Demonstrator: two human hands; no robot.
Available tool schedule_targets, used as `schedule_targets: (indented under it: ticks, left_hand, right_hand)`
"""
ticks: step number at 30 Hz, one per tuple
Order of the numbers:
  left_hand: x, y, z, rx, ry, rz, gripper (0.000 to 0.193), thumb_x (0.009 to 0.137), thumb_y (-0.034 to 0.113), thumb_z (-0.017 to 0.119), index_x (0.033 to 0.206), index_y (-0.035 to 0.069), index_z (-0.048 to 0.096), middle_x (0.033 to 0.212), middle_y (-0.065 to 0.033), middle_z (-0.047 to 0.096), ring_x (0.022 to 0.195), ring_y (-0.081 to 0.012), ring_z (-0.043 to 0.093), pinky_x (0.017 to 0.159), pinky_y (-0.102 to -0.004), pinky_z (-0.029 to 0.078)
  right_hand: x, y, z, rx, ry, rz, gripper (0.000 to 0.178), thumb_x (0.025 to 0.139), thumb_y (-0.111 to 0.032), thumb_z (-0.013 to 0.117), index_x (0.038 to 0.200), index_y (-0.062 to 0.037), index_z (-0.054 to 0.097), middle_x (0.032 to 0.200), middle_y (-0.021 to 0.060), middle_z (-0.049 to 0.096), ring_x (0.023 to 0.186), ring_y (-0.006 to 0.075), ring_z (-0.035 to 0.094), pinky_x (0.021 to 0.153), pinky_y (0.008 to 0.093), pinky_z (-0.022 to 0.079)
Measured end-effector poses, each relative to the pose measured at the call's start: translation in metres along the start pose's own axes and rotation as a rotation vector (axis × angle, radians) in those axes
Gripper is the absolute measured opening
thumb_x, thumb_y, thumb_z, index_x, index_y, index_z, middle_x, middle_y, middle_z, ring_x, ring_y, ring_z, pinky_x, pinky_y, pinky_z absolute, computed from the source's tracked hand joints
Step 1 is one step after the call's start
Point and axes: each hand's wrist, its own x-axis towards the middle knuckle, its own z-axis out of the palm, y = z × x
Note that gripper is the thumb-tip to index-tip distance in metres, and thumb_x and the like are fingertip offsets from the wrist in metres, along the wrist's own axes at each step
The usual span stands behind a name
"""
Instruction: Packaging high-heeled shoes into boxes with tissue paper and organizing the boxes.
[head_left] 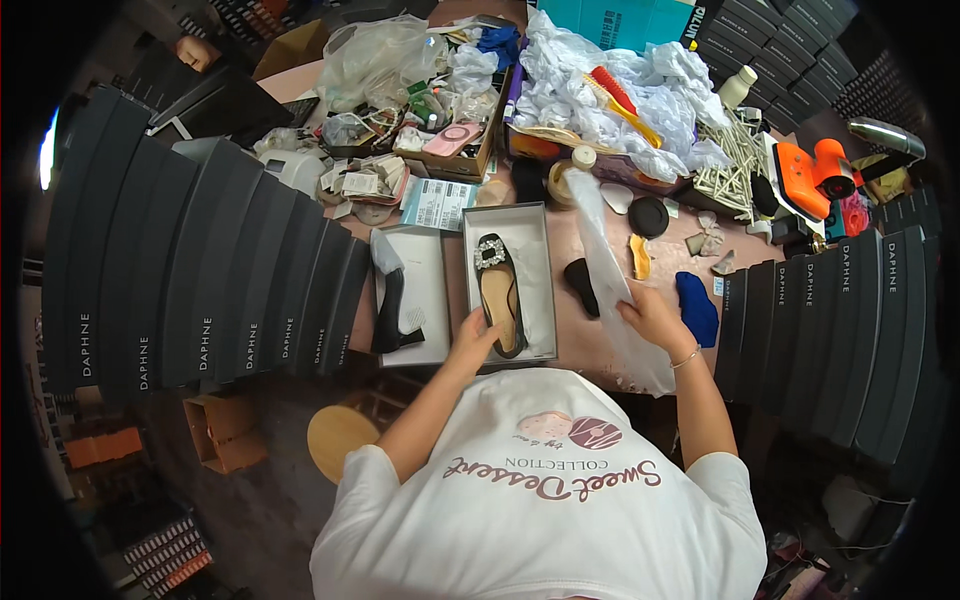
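Glossy black shoe (499, 290) (boxed) under left hand (470, 335)'s fingertips; right hand (655, 315) pinches crinkly tissue paper (610, 270).

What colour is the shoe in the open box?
Black shoe with tan insole; head view.

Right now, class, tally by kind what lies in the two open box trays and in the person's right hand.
Black shoes: 2
Open box trays: 2
White wrapping sheet, held by the right hand: 1
Total: 5
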Motion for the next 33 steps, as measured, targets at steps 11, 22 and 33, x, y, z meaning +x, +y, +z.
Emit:
schedule_targets:
  ticks: [11,22,33]
  left_hand:
    - [0.0,0.003,0.02,-0.431,-0.064,-0.119,0.055,0.075,-0.004,0.049,0.129,-0.001,0.039,0.115,-0.0104,0.055,0.1,-0.018,0.055,0.086,-0.0282,0.044]
    - [-0.082,0.073,-0.101,-0.35,-0.54,0.073,0.051,0.086,0.031,0.056,0.125,0.002,0.042,0.116,-0.0116,0.054,0.105,-0.0172,0.053,0.091,-0.0292,0.042]
    - [-0.062,0.053,-0.032,-0.825,-0.309,-0.051,0.069,0.082,0.035,0.068,0.132,0.003,0.032,0.13,-0.0136,0.042,0.122,-0.0264,0.041,0.107,-0.0433,0.03]
  right_hand:
    - [0.017,-0.094,-0.024,-0.631,-0.034,-0.178,0.061,0.078,0.0,0.052,0.135,-0.0124,0.037,0.082,0.0158,0.059,0.07,0.0343,0.06,0.059,0.0425,0.048]
    - [0.128,-0.142,0.074,-0.723,-0.424,-0.4,0.067,0.083,-0.01,0.05,0.144,-0.016,0.024,0.071,0.0152,0.062,0.067,0.0307,0.063,0.058,0.0385,0.048]
    - [0.039,-0.139,0.073,0.139,-0.53,-0.309,0.074,0.076,0.001,0.058,0.142,-0.0091,0.027,0.09,0.0221,0.063,0.082,0.0296,0.065,0.074,0.0329,0.048]
